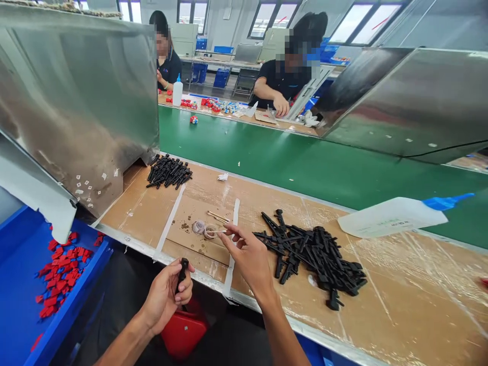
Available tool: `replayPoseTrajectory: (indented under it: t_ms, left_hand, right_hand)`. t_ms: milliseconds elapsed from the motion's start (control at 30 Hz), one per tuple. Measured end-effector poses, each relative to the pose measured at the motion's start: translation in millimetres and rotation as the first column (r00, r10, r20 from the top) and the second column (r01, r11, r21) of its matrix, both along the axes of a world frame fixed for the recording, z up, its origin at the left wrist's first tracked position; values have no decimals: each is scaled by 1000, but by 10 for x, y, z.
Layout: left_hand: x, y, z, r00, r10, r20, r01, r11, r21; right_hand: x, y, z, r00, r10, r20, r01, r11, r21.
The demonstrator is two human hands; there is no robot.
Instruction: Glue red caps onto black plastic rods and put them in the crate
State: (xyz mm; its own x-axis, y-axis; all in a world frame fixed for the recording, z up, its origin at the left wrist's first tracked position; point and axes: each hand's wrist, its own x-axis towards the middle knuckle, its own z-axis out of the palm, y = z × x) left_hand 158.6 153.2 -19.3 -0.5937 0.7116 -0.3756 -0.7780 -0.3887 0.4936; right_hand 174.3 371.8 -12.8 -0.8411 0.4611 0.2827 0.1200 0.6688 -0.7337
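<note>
My left hand point(168, 290) is closed around a small black plastic part point(183, 270), held upright just in front of the table's edge. Between the fingertips of my right hand point(247, 254) is a thin, pale stick like a cotton swab point(218, 232). Its far end reaches a small round open pot point(210, 232); whether it touches what is inside I cannot tell. Beside the pot sits a second round piece, perhaps its lid point(199, 227). More thin sticks point(218, 217) lie just behind. A large heap of black plastic parts point(316, 249) spreads to the right of my right hand.
A smaller pile of black parts point(170, 171) lies at the back left. A white bottle with a blue nozzle point(394, 217) rests on its side at right. Red pieces fill part of a blue bin point(19, 254). Beyond the green belt point(267, 152), two people work; metal panels point(87, 101) flank the bench.
</note>
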Motion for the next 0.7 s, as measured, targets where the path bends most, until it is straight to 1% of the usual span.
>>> replayPoseTrajectory:
  t_ms: [200, 367, 533, 700]
  left_hand:
    - [-34, -21, -62, 993, -30, 118, 20, 996, 89]
    - [-145, -68, -75, 972, -93, 217, 54, 983, 178]
    - [-268, -107, -56, 953, -147, 264, 70, 957, 280]
    - [-327, -81, -50, 943, -168, 286, 75, 948, 310]
  right_hand:
    - [-81, -56, 30, 998, 61, 12, -61, 998, 22]
    - [-190, -134, 95, 995, 94, 18, -95, 992, 80]
    - [-254, -181, 182, 994, 107, 19, -109, 981, 160]
    - [-238, -158, 191, 994, 109, -26, -100, 967, 235]
